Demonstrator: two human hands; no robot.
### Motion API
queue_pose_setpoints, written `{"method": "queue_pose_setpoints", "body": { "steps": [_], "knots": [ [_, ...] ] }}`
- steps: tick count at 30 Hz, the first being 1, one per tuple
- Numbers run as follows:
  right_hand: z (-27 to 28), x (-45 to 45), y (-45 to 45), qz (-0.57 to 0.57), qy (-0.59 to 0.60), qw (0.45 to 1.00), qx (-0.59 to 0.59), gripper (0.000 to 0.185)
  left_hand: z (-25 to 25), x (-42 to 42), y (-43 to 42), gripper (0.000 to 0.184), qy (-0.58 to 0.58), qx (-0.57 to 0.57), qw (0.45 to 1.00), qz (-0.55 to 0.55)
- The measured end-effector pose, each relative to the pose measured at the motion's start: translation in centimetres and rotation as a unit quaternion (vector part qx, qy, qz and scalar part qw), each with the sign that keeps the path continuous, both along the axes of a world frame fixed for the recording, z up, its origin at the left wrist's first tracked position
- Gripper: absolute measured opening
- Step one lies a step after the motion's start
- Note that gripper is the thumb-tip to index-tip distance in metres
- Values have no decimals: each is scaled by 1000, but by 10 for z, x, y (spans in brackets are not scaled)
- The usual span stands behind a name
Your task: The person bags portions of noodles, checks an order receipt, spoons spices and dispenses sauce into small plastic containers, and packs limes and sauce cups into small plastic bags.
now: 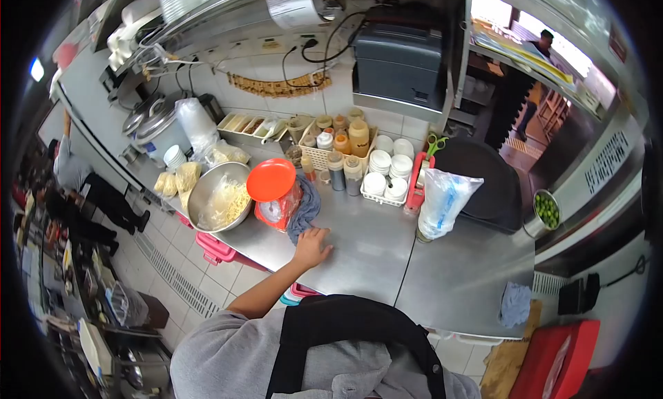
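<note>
Blue-grey cloth (306,209), crumpled, centre of frame, beside red scale (271,181). Left hand (313,248) at its lower end, fingers slightly apart.

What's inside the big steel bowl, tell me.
Pale yellow strands lie in the steel bowl. Whatever lies beneath them is covered and can't be seen.

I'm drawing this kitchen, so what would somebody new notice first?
Probably the bright red-orange scale, between the big metal bowl of pale strips and the crumpled blue-grey cloth by the person's left hand. Next, maybe the green-handled scissors, just behind the plastic bag with blue marks.
</note>
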State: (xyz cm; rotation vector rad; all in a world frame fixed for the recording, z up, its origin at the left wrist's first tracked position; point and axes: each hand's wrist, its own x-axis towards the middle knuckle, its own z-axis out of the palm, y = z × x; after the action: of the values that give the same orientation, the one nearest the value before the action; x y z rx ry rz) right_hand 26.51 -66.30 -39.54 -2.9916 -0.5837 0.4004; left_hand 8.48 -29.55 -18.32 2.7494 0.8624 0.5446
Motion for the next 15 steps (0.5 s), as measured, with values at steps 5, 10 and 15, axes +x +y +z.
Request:
{"method": "queue_pose_setpoints", "body": {
  "steps": [5, 10, 15],
  "knots": [
    [-3, 6, -1, 7, 5, 1000, 5, 54, -3, -11, -15, 47, -56, -51, 997, 25],
    [-4, 16, 1, 12, 5, 1000, 10, 53, -17, -25, -19, 43, -113, -68, 990, 55],
    [-5, 20, 4, 11, 7, 1000, 14, 52, -33, -45, -21, 39, -140, -131, 974, 119]
  ]
}}
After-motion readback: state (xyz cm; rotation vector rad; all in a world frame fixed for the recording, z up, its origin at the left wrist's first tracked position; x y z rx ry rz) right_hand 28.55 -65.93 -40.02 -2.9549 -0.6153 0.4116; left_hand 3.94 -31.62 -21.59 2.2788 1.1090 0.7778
